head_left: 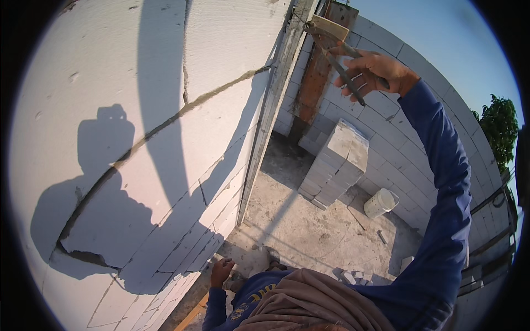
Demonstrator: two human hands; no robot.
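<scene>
My right hand [371,70] is raised high in a blue sleeve and is shut on the handles of long metal pincers [343,71]. The pincers' jaws reach a small wooden board [329,26] at the top of an upright metal rail [274,105] on the end of the white block wall [182,138]. My left hand [221,271] hangs low beside the wall's face with its fingers curled. Whether it grips anything is not clear.
Below lies a rough concrete floor [298,226] with a stack of white blocks [338,163], a white bucket [380,202] and small block offcuts [351,276]. A second block wall [408,149] closes the far side, with a brown post [314,83] in the corner. My shadow falls on the near wall.
</scene>
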